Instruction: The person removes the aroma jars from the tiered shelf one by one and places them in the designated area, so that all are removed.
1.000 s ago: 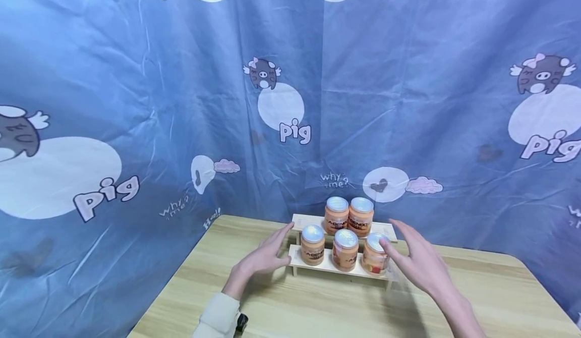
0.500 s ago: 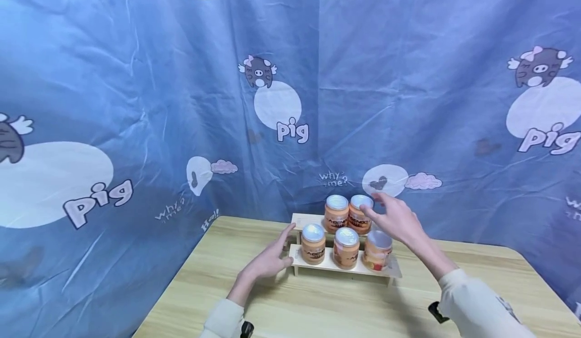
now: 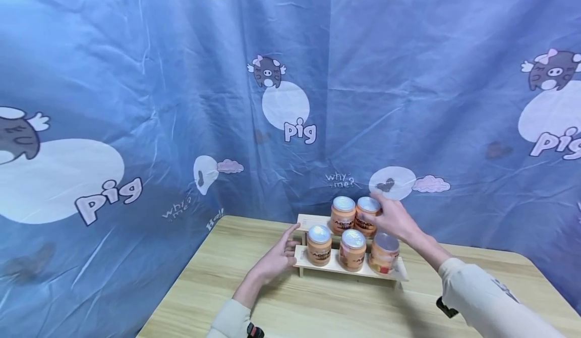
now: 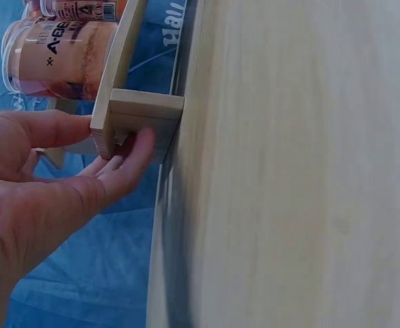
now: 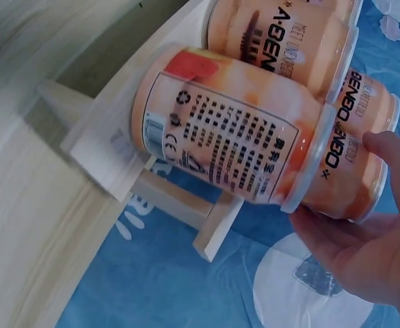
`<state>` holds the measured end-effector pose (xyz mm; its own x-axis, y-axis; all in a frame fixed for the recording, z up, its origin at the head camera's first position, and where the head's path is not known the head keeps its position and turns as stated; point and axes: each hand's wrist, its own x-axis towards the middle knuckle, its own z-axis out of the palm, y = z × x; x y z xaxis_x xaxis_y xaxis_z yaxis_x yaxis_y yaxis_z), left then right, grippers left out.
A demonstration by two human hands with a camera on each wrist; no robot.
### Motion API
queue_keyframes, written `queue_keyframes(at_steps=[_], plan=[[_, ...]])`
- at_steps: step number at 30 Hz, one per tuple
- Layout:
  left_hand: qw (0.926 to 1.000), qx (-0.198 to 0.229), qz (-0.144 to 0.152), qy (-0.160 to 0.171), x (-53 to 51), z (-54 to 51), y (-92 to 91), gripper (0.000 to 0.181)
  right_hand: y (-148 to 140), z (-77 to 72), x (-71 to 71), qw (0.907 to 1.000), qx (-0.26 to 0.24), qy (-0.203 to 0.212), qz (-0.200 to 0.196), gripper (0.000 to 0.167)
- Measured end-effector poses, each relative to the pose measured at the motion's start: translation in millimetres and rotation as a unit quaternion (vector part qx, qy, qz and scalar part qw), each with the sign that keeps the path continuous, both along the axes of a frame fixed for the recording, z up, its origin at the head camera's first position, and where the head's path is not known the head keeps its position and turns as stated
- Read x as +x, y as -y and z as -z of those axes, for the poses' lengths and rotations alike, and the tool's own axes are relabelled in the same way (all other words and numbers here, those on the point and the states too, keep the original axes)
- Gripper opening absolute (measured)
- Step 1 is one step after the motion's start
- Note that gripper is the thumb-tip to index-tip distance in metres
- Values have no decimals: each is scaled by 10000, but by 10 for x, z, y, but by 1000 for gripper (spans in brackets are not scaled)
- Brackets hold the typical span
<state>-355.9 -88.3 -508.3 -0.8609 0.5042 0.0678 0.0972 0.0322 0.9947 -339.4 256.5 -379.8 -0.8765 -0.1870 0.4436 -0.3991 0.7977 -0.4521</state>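
Note:
A two-step wooden rack (image 3: 313, 221) bears several orange cans with silver tops and dark lettering. My right hand (image 3: 394, 222) grips the right can on the upper step (image 3: 365, 224), thumb at its front and fingers round its far side; another can (image 3: 343, 216) stands close on its left. On the lower step stand a left can (image 3: 319, 247), a middle can (image 3: 352, 251) and a right can (image 3: 384, 255). My left hand (image 3: 276, 263) holds the rack's left end; in the left wrist view its fingers pinch the lower step's end (image 4: 102, 130), some partly hidden beneath it.
The rack stands on a light wooden table (image 3: 290, 307) near its back edge. A blue curtain (image 3: 218, 101) with pig prints hangs behind and to the left. Black straps show at both sleeves.
My right hand has moved from the lower right can up and back to the upper right can and now grips it. The left fingers have bent inward at the rack's end.

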Motion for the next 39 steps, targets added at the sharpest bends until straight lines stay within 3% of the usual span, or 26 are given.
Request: queue_keyframes(at_steps=[6, 12, 16, 20, 24, 31, 39], plan=[[9978, 576, -63, 311, -25, 34, -74, 106, -10, -30, 16, 9995, -127, -26, 273, 69], [9975, 524, -336, 345, 8, 109, 84, 108, 134, 74, 35, 9977, -460, 374, 340, 72], [9976, 577, -232, 290, 21, 148, 122, 107, 153, 129, 61, 9960, -639, 506, 372, 70], [9976, 630, -168, 218, -9, 137, 55, 106, 95, 58, 64, 9962, -616, 507, 356, 68], [9977, 636, -175, 145, -64, 73, -28, 107, 4, -115, 55, 9964, -577, 520, 326, 69], [9980, 597, -156, 118, -98, 68, -114, 109, -205, -292, 170, 9965, -433, 497, 506, 65], [9987, 427, -224, 174, 0, 93, -32, 110, -372, -307, 346, 9966, -453, 333, 607, 65]])
